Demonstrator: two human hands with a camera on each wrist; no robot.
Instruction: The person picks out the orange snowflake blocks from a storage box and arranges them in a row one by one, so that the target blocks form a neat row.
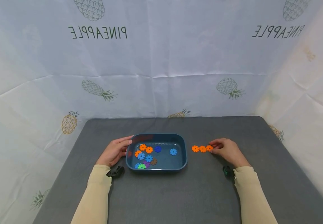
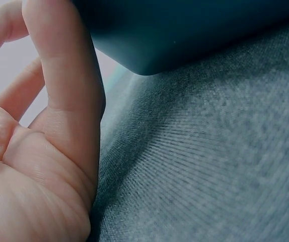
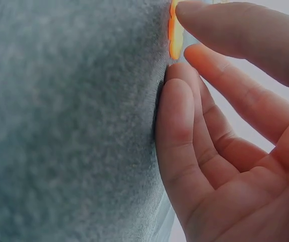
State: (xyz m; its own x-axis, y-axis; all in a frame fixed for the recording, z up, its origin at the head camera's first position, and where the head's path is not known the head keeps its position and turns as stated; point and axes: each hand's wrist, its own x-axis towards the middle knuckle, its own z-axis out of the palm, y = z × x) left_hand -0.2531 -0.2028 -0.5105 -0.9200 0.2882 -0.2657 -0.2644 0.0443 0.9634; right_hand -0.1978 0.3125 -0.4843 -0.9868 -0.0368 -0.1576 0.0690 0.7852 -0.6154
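Note:
A dark blue tray (image 1: pixel 164 170) stands on the table with several notched plastic discs in it. My left hand (image 1: pixel 116 151) holds the tray's left end, thumb and fingers at the rim; in the left wrist view the fingers (image 2: pixel 66 60) reach up to the tray's wall (image 2: pixel 154 55). Right of the tray, three orange notched discs lie in a row: a left disc (image 1: pixel 195 148), a middle disc (image 1: pixel 202 149) and a right disc (image 1: pixel 209 148). My right hand (image 1: pixel 226 151) pinches the right one between thumb and fingers, its orange edge (image 3: pixel 175 38) showing beside the thumb.
Inside the tray, orange discs (image 1: pixel 143 147), light blue discs (image 1: pixel 149 158), a dark blue one (image 1: pixel 157 149), a brown one (image 1: pixel 154 161) and a green one (image 1: pixel 141 166) lie mostly to the left. Behind the grey table (image 1: pixel 178 199) hangs a pineapple-print cloth (image 1: pixel 161 56).

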